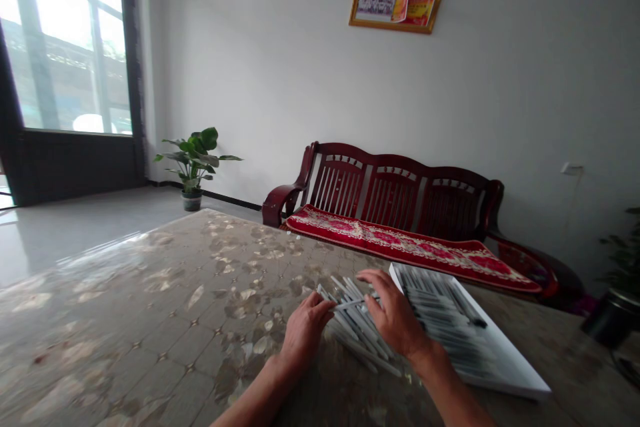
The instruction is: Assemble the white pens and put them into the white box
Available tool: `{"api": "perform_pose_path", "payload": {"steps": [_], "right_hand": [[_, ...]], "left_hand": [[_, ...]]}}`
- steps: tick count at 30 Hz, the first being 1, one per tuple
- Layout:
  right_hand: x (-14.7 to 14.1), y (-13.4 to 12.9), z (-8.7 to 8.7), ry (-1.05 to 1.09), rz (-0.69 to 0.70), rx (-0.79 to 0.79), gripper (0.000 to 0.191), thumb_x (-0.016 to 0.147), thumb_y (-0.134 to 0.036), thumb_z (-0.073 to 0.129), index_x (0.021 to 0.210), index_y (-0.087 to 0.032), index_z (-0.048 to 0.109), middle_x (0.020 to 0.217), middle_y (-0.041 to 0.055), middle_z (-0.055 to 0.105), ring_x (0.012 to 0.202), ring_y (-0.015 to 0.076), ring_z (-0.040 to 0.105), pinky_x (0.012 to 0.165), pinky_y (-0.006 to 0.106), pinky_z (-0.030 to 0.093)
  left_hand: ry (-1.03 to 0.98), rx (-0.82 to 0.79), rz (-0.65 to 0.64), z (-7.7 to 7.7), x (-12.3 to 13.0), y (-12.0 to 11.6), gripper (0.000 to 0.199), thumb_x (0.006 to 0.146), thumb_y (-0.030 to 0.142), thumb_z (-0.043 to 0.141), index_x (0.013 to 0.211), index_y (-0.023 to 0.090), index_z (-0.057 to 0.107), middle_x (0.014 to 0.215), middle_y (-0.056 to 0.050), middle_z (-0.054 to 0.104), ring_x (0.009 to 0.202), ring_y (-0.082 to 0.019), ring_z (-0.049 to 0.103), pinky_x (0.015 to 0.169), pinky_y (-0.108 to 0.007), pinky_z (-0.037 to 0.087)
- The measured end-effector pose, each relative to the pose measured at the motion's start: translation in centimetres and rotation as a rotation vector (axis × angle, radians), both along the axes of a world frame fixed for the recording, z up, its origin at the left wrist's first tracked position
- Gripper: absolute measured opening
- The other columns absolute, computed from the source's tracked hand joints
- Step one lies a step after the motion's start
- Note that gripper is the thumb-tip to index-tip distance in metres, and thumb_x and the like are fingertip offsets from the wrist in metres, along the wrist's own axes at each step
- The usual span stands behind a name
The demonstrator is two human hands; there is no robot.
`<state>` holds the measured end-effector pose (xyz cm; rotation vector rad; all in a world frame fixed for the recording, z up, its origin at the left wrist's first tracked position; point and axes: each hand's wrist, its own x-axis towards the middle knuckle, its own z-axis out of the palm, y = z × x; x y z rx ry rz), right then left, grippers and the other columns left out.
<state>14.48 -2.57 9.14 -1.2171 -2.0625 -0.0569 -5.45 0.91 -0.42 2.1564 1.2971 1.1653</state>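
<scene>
**A:** Well, the hands?

**B:** Both low and forward, apart yet close. Left hand (305, 332) with fingers curled over the near ends of a loose heap of slender pale-grey sticks (357, 328); right hand (395, 315) arched over the same heap, just beside the rim of a shallow white rectangular tray (505, 363). Clamped or merely resting? Impossible to tell from this view.

**A:** And the heap's place?

**B:** Between the hands and partly under them, on a tabletop (125, 320) with a glossy, mottled leaf-patterned cover, just left of the tray.

**A:** How much done, how much left?

**B:** Many similar dark-banded sticks (440, 310) already side by side inside the tray, in roughly parallel lines. A good heap still outside it, crossed and unaligned.

**A:** Anything hard to make out?

**B:** Plenty. Sticks in the tray blurred, so no reliable count and no clear detail. Sticks beneath the palms hidden. Beyond the tray, a dark-red wooden bench (395, 193) with a red patterned cushion (400, 247), well away from the hands. At the far right, a black pot (613, 320), cut off by the edge of the view.
</scene>
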Motion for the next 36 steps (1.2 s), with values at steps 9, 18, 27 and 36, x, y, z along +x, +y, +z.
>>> {"api": "perform_pose_path", "payload": {"steps": [9,18,27,36], "right_hand": [[5.1,2.3,-2.9,0.423,-0.387,-0.106,0.035,0.085,-0.03,0.045,0.112,-0.018,0.063,0.106,0.0106,0.071,0.093,0.0226,0.066,0.084,0.034,0.05],[6.6,3.7,-4.6,-0.333,-0.63,-0.373,0.025,0.087,-0.02,0.051,0.098,-0.025,0.074,0.105,0.0053,0.073,0.103,0.023,0.062,0.08,0.029,0.042],[6.4,3.7,-3.5,-0.445,-0.683,-0.507,0.028,0.079,-0.016,0.054,0.091,-0.028,0.076,0.098,0.0063,0.075,0.095,0.0222,0.067,0.069,0.027,0.04],[6.9,0.6,-4.6,-0.582,-0.56,-0.487,0.017,0.079,-0.019,0.061,0.083,-0.025,0.076,0.093,0.0074,0.076,0.094,0.0241,0.067,0.068,0.027,0.04]], "left_hand": [[-0.382,-0.112,-0.006,-1.0,-0.1,1.2,0.024,0.084,0.033,0.053,0.09,0.023,0.074,0.079,-0.002,0.06,0.075,-0.016,0.059,0.072,-0.024,0.047],[-0.293,-0.143,0.018,-0.5,0.1,0.6,0.024,0.083,0.031,0.055,0.096,0.026,0.075,0.088,-0.003,0.071,0.083,-0.019,0.067,0.078,-0.027,0.047],[-0.223,-0.177,0.066,-0.6,-0.1,0.3,0.018,0.086,0.03,0.052,0.093,0.024,0.068,0.088,-0.001,0.074,0.082,-0.018,0.067,0.077,-0.027,0.046],[-0.083,-0.082,-0.037,-0.8,0.7,-0.6,0.016,0.09,0.029,0.051,0.093,0.027,0.067,0.096,-0.001,0.072,0.091,-0.019,0.066,0.082,-0.026,0.046]]}}
